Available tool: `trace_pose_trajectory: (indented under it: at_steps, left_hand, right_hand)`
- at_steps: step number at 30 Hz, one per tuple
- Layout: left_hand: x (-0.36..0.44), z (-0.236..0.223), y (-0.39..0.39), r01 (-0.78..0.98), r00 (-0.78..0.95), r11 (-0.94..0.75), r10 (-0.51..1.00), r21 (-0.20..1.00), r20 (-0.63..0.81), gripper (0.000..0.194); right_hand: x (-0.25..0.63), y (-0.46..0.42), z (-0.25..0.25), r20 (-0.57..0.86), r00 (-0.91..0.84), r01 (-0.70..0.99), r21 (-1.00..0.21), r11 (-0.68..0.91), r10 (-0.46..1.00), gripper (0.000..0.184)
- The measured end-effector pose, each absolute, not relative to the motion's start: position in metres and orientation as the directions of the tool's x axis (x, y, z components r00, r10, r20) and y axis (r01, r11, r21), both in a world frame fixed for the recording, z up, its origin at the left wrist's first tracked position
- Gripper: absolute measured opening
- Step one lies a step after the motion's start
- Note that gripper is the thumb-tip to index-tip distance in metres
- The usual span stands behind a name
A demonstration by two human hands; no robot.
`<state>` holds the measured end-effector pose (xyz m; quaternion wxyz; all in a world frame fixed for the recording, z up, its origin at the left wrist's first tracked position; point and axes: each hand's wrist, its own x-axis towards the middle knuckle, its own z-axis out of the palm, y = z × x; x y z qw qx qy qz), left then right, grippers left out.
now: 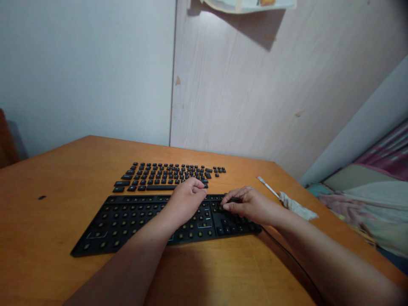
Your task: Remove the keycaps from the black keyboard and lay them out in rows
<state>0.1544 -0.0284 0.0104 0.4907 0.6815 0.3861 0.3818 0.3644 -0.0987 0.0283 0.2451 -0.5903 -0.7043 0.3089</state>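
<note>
A black keyboard [140,221] lies across the table, most of its left and middle part bare of caps, with the small yellowish key posts showing. Keycaps still sit at its right end, around the arrow keys [232,229]. Above its middle, my left hand [188,196] is closed with fingers curled; what it holds, if anything, is hidden. My right hand [247,205] is at the keyboard's right part, thumb and fingertips pinched together over the keys. Whatever is between those fingertips is too small to make out. Removed keycaps [159,174] lie in rows behind the keyboard, beside a long space bar [161,187].
A thin brush [268,187] and a crumpled whitish cloth [296,207] lie to the right on the wooden table [63,182]. A black cable [293,257] runs toward the front. One small dark piece [42,197] lies at left. A wall stands behind; bedding [360,202] is at right.
</note>
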Motion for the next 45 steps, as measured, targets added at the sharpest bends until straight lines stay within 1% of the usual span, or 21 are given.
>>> trace_pose_trajectory:
  at_steps: [4,9,11,15,17,20,24,29,32,35,38,45]
  left_hand:
    - [0.155,0.008,-0.028,0.16,0.423,-0.224,0.896,0.961,0.138,0.016]
    - [0.155,0.005,-0.026,0.163,0.428,-0.246,0.89,0.956,0.156,0.016]
    - [0.155,0.004,-0.025,0.171,0.434,-0.253,0.887,0.952,0.158,0.016]
    - [0.156,0.001,-0.023,0.196,0.449,-0.287,0.876,0.938,0.174,0.015]
    - [0.157,-0.002,-0.022,0.214,0.455,-0.307,0.872,0.928,0.183,0.016]
    - [0.158,-0.01,-0.02,0.229,0.479,-0.338,0.856,0.913,0.196,0.018]
    - [0.158,-0.017,-0.019,0.247,0.539,-0.391,0.816,0.887,0.21,0.016]
    - [0.157,-0.02,-0.019,0.252,0.566,-0.425,0.793,0.869,0.224,0.015]
    - [0.156,-0.019,-0.019,0.251,0.569,-0.42,0.793,0.872,0.218,0.015]
    - [0.157,-0.017,-0.021,0.253,0.573,-0.417,0.792,0.873,0.212,0.015]
    - [0.158,-0.014,-0.025,0.216,0.579,-0.399,0.787,0.891,0.212,0.016]
    - [0.166,-0.008,-0.038,0.048,0.64,-0.33,0.734,0.943,0.225,0.023]
  right_hand:
    - [0.355,-0.1,0.026,-0.107,-0.118,0.644,-0.765,-0.006,0.987,0.021]
    - [0.35,-0.1,0.019,-0.133,-0.039,0.63,-0.772,-0.079,0.99,0.022]
    - [0.35,-0.1,0.015,-0.104,-0.023,0.616,-0.784,-0.068,0.994,0.025]
    - [0.346,-0.099,0.008,0.021,0.018,0.572,-0.82,0.007,1.0,0.033]
    - [0.343,-0.1,0.004,0.049,0.056,0.54,-0.841,0.011,0.997,0.033]
    - [0.34,-0.1,0.0,0.054,0.125,0.51,-0.86,-0.018,0.991,0.029]
    - [0.34,-0.101,-0.005,0.065,0.218,0.494,-0.868,-0.053,0.974,0.026]
    - [0.339,-0.101,-0.009,0.1,0.266,0.472,-0.88,-0.04,0.959,0.026]
    - [0.342,-0.1,-0.007,0.08,0.306,0.397,-0.916,-0.051,0.949,0.027]
    - [0.347,-0.101,-0.003,0.104,0.348,0.332,-0.943,-0.019,0.932,0.029]
    - [0.349,-0.103,-0.001,0.135,0.337,0.325,-0.946,0.019,0.932,0.03]
    - [0.335,-0.111,0.006,0.197,0.263,0.296,-0.948,0.116,0.945,0.033]
